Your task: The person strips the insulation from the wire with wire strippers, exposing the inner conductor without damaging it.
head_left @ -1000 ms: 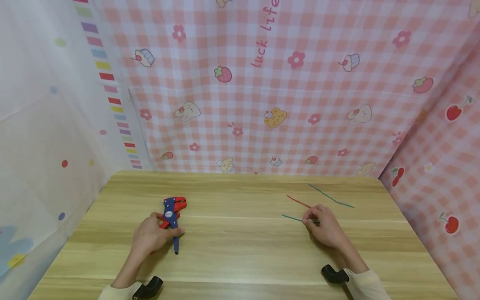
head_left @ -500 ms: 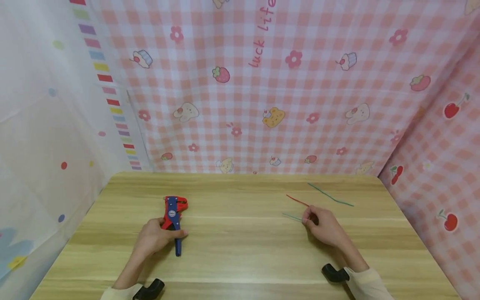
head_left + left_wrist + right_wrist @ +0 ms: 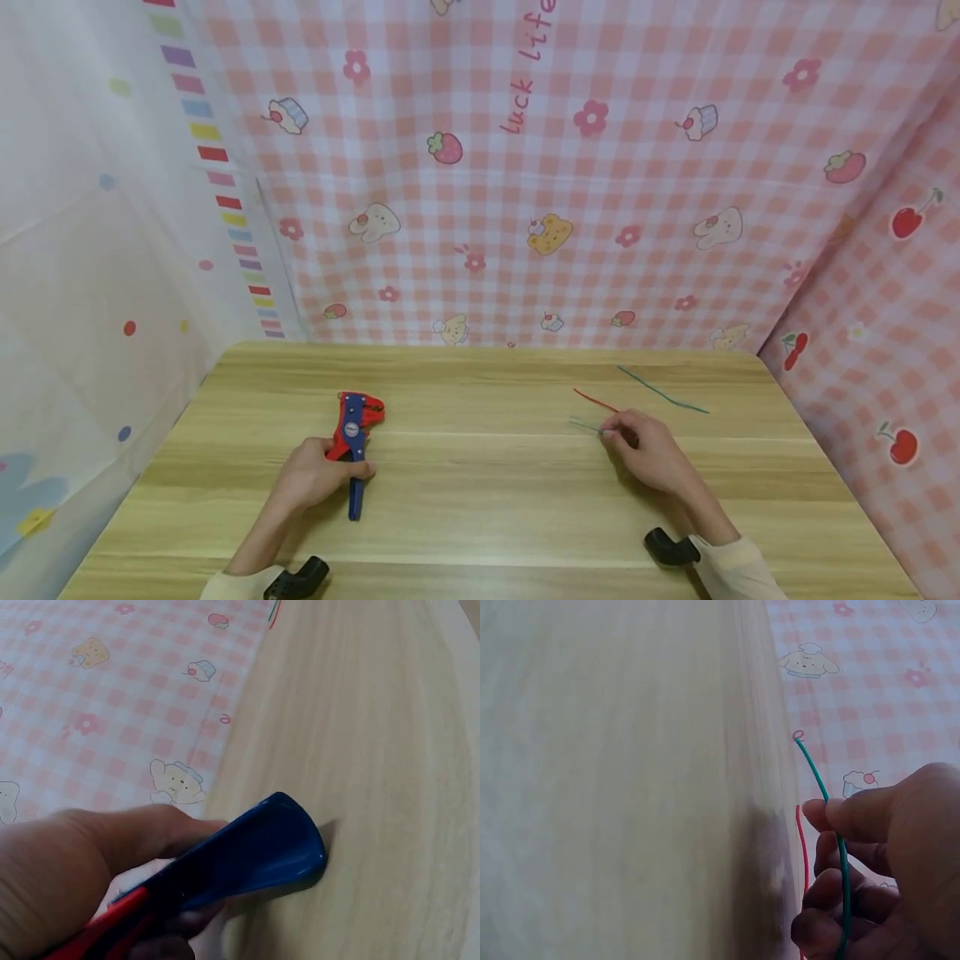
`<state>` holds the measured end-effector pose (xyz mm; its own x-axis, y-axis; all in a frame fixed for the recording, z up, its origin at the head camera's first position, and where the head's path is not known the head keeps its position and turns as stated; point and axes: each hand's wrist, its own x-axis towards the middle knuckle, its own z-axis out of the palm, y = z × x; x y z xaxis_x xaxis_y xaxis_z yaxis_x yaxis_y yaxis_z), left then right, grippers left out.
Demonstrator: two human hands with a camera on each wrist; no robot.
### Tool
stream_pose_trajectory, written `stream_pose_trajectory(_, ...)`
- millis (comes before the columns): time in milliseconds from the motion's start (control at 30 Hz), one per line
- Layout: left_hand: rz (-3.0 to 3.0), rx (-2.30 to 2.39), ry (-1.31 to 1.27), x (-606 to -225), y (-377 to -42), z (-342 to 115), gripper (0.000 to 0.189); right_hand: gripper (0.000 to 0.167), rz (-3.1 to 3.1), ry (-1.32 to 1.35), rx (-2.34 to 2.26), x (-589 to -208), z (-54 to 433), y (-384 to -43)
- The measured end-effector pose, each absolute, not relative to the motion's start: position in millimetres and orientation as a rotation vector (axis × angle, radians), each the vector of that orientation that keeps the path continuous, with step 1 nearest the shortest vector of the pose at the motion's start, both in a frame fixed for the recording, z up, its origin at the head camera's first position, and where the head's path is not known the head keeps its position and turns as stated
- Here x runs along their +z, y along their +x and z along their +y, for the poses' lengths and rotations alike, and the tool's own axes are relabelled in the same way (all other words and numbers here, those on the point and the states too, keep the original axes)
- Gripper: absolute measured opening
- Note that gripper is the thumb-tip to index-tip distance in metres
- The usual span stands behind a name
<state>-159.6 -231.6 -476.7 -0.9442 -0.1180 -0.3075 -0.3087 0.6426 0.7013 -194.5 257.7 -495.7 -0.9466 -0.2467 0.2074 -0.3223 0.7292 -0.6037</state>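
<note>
On the left of the table, my left hand (image 3: 315, 475) grips a wire stripper (image 3: 352, 429) with blue and red handles; its red head points away from me. In the left wrist view the blue handle end (image 3: 262, 847) sticks out past the thumb. My right hand (image 3: 645, 450) pinches a thin green wire (image 3: 817, 774) between thumb and forefinger, one end poking out beyond the fingertips and the rest running down across the palm side. A red wire (image 3: 595, 400) lies on the table just beyond that hand, partly hidden by it.
A second green wire (image 3: 663, 391) lies farther back on the right of the wooden table (image 3: 480, 500). Checked cloth (image 3: 480, 192) hangs behind the table, with more cloth at both sides. Black angled pieces (image 3: 671, 548) sit at both wrists.
The wire stripper has shifted slightly to the right in my left hand. My right hand has lifted the pinched green wire, whose free end now sits a little closer to the red wire.
</note>
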Motion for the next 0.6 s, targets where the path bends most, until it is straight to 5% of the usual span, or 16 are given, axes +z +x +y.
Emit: stream_pose_trajectory(600, 2.388, 1.556, -0.172, -484.4, -159.2, -209.3, 0.036, 0.007, -2.866, 0.375, 1.152, -489.3, 248.6, -190.8)
